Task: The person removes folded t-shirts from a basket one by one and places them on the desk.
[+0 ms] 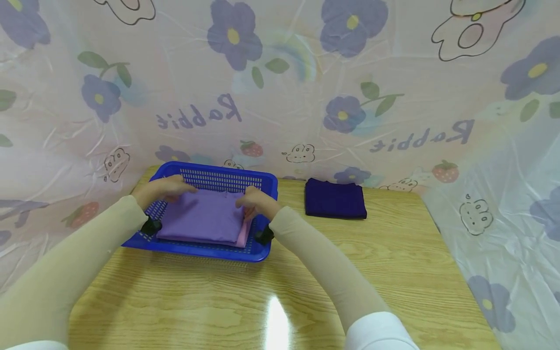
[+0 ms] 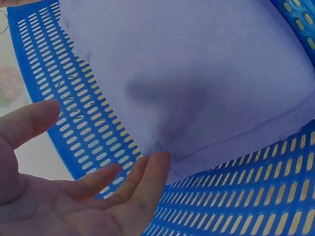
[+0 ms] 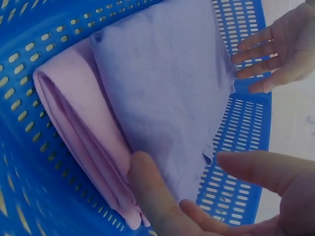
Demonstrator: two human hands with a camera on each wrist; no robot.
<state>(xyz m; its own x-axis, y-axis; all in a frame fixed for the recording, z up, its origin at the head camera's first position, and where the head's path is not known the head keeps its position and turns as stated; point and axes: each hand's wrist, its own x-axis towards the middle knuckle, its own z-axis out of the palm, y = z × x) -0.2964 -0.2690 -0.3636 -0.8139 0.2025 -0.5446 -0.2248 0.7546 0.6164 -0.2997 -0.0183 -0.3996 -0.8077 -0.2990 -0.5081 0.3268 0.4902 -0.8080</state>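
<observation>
A folded purple cloth point(image 1: 203, 214) lies in a blue plastic basket point(image 1: 197, 250), on top of a folded pink cloth point(image 3: 81, 93) that peeks out along its right side. At the purple cloth's far left corner is my left hand point(image 1: 168, 187), its fingers spread and loosely bent; in the left wrist view the fingertips point(image 2: 160, 162) meet the corner. My right hand point(image 1: 257, 200) is at the right side, thumb and fingers apart. In the right wrist view one finger point(image 3: 147, 179) overlaps the edge where the pink and purple cloths meet.
To the right of the basket, a folded dark purple cloth point(image 1: 335, 199) lies near the back of the wooden table point(image 1: 372, 262). A printed curtain point(image 1: 280, 97) with flowers and rabbits hangs behind the table and along its sides.
</observation>
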